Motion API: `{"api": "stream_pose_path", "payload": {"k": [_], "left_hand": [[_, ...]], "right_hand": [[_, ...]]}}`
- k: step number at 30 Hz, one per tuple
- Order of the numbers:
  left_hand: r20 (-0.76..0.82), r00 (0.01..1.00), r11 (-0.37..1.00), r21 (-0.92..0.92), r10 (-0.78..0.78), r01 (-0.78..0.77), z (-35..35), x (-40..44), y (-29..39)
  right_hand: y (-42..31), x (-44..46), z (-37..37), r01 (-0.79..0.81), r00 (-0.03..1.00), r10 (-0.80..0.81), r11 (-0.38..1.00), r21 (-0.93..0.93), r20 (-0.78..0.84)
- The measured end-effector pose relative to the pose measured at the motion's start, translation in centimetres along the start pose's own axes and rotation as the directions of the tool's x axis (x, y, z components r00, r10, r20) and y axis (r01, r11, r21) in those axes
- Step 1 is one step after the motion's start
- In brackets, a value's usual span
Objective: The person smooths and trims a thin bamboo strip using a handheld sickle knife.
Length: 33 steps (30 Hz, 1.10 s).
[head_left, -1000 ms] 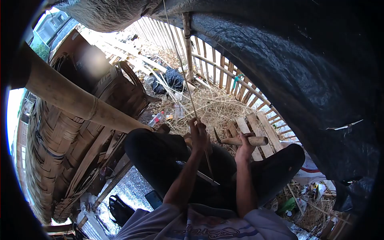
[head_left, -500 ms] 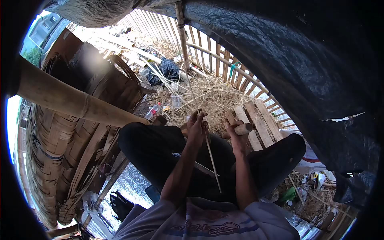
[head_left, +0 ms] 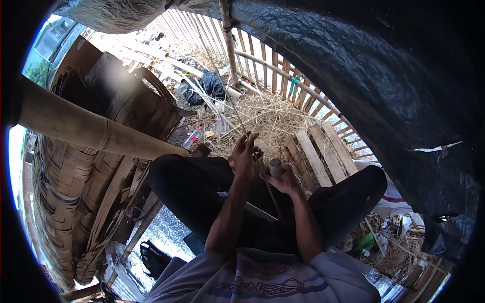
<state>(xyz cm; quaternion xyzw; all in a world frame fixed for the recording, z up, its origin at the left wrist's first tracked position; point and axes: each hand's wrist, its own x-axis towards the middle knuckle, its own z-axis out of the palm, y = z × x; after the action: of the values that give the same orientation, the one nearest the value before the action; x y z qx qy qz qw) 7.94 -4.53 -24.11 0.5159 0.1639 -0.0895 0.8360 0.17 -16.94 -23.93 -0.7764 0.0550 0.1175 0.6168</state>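
Observation:
A long, thin bamboo strip (head_left: 233, 107) slants from the fence side down across my lap. My left hand (head_left: 244, 156) is closed round it, with the fingers pinching near the middle. Just to the right, my right hand (head_left: 287, 181) grips a thick, round wooden handle (head_left: 275, 167), its blunt end turned up. Whatever the handle is joined to is hidden by the hand. The two hands are close together above my crossed legs. A flat, pale, straight-edged piece (head_left: 260, 211) lies across my lap below them; its kind is unclear.
Woven bamboo baskets (head_left: 65, 202) and a thick bamboo pole (head_left: 106, 132) stand close on my left. Ahead are wooden slats (head_left: 314, 156), dry shavings (head_left: 268, 113), a plastic bottle (head_left: 192, 138) and a bamboo fence (head_left: 283, 76). Dark sheeting (head_left: 394, 86) hangs on the right.
My right hand has moved left toward my left hand, and the wooden handle has swung upright. The bamboo strip has shifted up and away from me, its near end now higher.

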Motion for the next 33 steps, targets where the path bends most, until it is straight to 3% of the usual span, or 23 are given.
{"api": "stream_pose_path", "payload": {"k": [4, 6, 10, 12, 16, 18, 19, 21, 22, 24, 26, 28, 30, 33], "left_hand": [[0.058, 0.997, 0.990, 0.131, 0.051, -0.059, -0.9, -0.7, -1.0], [0.220, 0.974, 0.958, 0.288, -0.055, -0.011, -1.8, -2.0, -1.7], [0.218, 0.976, 0.894, 0.439, -0.010, -0.089, -2.5, -2.5, -2.8], [0.163, 0.985, 0.920, 0.392, -0.061, -0.008, -2.0, -2.8, -1.7], [0.005, 0.991, 0.958, 0.255, -0.133, 0.127, -1.2, -3.4, -0.1], [-0.010, 0.992, 0.960, 0.250, -0.129, 0.127, -1.8, -3.2, -0.2], [-0.021, 0.992, 0.960, 0.250, -0.127, 0.128, -2.1, -3.1, -0.3], [0.003, 0.991, 0.965, 0.227, -0.135, 0.131, -2.2, -3.7, -0.4], [0.031, 0.989, 0.970, 0.203, -0.144, 0.134, -2.1, -4.2, -0.3], [0.058, 0.983, 0.973, 0.162, -0.176, 0.165, -1.5, -5.7, 0.5], [0.086, 0.975, 0.974, 0.122, -0.203, 0.192, -1.6, -6.7, 0.8], [0.111, 0.959, 0.962, 0.112, -0.260, 0.248, -2.2, -7.4, 0.7], [0.053, 0.954, 0.955, 0.033, -0.296, 0.294, -1.8, -7.5, 0.8], [0.032, 0.943, 0.938, -0.094, -0.332, 0.333, -1.6, -7.4, 0.8]], "right_hand": [[1.7, 0.4, 0.5, 0.030, 0.998, -0.028, 0.999, 0.024, -0.057], [1.5, 0.4, 0.7, 0.073, 0.992, -0.053, 0.983, 0.167, -0.118], [3.4, 1.2, 1.2, 0.032, 0.994, -0.021, 0.994, 0.106, -0.106], [3.0, 1.1, 1.6, 0.086, 0.990, -0.065, 0.980, 0.181, -0.124], [1.7, 0.4, -0.8, 0.221, 0.958, -0.189, 0.966, 0.137, -0.217], [1.7, 0.0, -2.0, 0.330, 0.845, -0.215, 0.930, 0.161, -0.489], [1.4, -0.1, -2.5, 0.329, 0.847, -0.214, 0.930, 0.162, -0.486], [0.2, -0.8, -3.7, 0.565, 0.685, -0.290, 0.791, 0.236, -0.668], [-1.4, -1.2, -4.2, 0.561, 0.686, -0.287, 0.794, 0.234, -0.669], [-5.6, -2.4, -4.9, 0.808, 0.565, -0.582, 0.535, 0.248, -0.584], [-8.6, -3.4, -5.3, 0.824, 0.543, -0.647, 0.533, 0.191, -0.535], [-10.2, -3.4, -5.3, 0.919, 0.392, -0.874, 0.383, 0.090, -0.289], [-10.5, -3.2, -4.4, 0.935, 0.329, -0.925, 0.292, 0.200, -0.190], [-9.7, -3.1, -2.6, 0.937, 0.330, -0.921, 0.293, 0.191, -0.209]]}}
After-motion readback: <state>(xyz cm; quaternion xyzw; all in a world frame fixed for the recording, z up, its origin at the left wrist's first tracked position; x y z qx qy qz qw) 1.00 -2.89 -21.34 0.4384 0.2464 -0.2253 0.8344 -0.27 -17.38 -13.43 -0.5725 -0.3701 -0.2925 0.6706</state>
